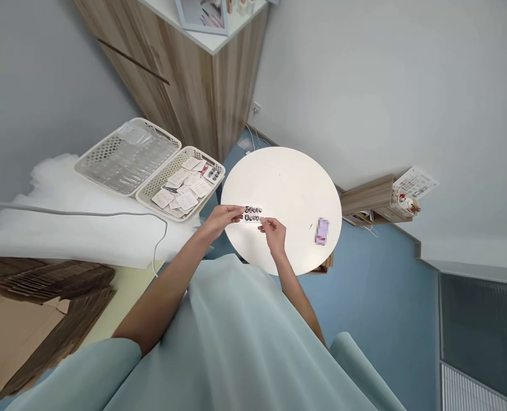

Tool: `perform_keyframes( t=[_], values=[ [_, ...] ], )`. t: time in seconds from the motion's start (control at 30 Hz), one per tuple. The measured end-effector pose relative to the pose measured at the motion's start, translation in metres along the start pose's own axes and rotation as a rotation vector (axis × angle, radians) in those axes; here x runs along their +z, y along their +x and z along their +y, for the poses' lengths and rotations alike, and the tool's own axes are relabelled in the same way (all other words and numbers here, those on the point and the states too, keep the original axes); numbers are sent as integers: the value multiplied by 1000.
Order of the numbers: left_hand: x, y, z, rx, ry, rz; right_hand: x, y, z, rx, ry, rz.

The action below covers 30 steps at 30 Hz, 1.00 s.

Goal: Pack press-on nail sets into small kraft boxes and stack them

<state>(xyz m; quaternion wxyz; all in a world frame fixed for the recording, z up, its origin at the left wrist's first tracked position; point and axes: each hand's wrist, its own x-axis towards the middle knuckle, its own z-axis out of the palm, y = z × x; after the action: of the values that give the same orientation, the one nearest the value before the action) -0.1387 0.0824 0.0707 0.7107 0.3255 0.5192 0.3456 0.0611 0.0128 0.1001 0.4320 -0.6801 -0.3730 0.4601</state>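
Both hands hold a small white card of press-on nails (252,214) above the near left part of a round white table (288,177). Two rows of dark, glossy oval nails face up on the card. Pinched at the card's left edge are the thumb and fingers of my left hand (221,220). My right hand (274,233) is closed at its lower right corner, fingertips against the edge. On the table's right side lies a blurred purple item (322,231), with a tiny dark piece (310,226) beside it.
Left of the table, one cream basket (144,201) holds white cards and another (82,165) holds clear plastic packs. White foam wrap (65,228), a grey cable (108,214) and flattened cardboard (22,337) lie nearby. A wooden cabinet (232,85) and a small shelf (369,197) stand beyond.
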Motion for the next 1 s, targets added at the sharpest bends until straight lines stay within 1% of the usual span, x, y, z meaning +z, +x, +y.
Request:
perform_keyframes(
  t=[0.2, 0.27, 0.33, 0.43, 0.5, 0.57, 0.63, 0.7, 0.83, 0.93, 1.0],
  values=[
    [22, -6, -6, -24, 75, -41, -14, -17, 12, 40, 111, 46],
    [27, -8, -5, -49, 78, -79, -19, -21, 14, 59, 154, 61],
    [31, -11, -2, -64, 46, -139, -25, -23, 14, 84, 214, 41],
    [37, -15, 3, -57, -63, -274, -33, -27, 10, 155, 337, -45],
    [42, -18, 5, -53, -150, -402, -36, -29, 6, 200, 428, -107],
    [48, -21, 7, -55, -228, -537, -38, -30, 3, 223, 517, -158],
    [54, -22, 8, -51, -283, -627, -39, -32, 0, 231, 596, -195],
    [59, -23, 9, -39, -309, -651, -40, -33, -2, 238, 646, -208],
    [62, -24, 12, -25, -289, -640, -41, -34, -6, 257, 668, -207],
    [62, -25, 17, -19, -256, -617, -43, -33, -11, 266, 588, -199],
    [61, -26, 21, -11, -237, -577, -45, -33, -17, 216, 493, -132]
  ],
)
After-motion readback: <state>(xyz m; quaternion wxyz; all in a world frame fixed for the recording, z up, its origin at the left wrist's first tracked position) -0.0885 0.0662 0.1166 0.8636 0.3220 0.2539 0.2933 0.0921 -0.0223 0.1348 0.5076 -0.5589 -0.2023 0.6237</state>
